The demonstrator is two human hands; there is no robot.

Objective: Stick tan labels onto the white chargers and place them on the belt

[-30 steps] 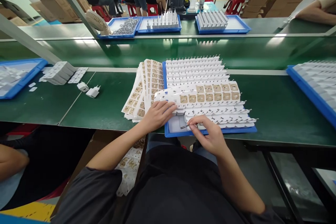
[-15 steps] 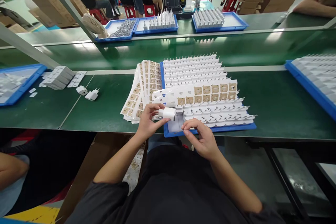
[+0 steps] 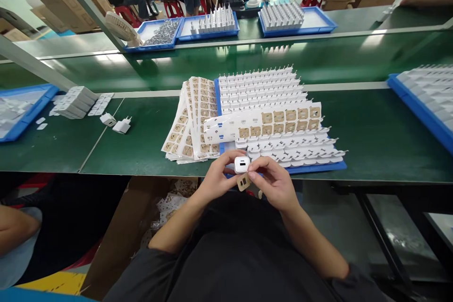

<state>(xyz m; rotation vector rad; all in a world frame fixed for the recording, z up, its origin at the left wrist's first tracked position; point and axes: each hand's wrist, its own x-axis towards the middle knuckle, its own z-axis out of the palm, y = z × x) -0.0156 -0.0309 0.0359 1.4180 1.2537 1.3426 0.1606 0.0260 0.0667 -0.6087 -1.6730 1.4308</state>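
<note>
A small white charger [image 3: 242,164] is gripped in my left hand [image 3: 220,177], its face with the dark port slots turned towards me. My right hand [image 3: 274,180] pinches a tan adhesive label [image 3: 243,182] with cut-out holes, just below the charger's face; its fingertips touch or nearly touch the charger's edge. Behind my hands a blue tray [image 3: 338,165] carries rows of white chargers [image 3: 260,88] with their pins up. Across these rows lies a partly used label sheet [image 3: 231,127], still bearing tan labels at its right. Part of the tray's front is hidden by my hands.
Fanned label sheets [image 3: 182,125] lie left of the tray. Further left are two loose chargers [image 3: 122,125], a block of stacked white pieces [image 3: 76,103] and a blue tray [image 3: 26,118]. Another filled tray [image 3: 421,113] stands right. Beyond the green belt [image 3: 318,54] sit more trays and people.
My left hand has moved right and down, turning the charger's port face towards me. My right hand has closed in on it, and a tan label now shows at its fingertips.
</note>
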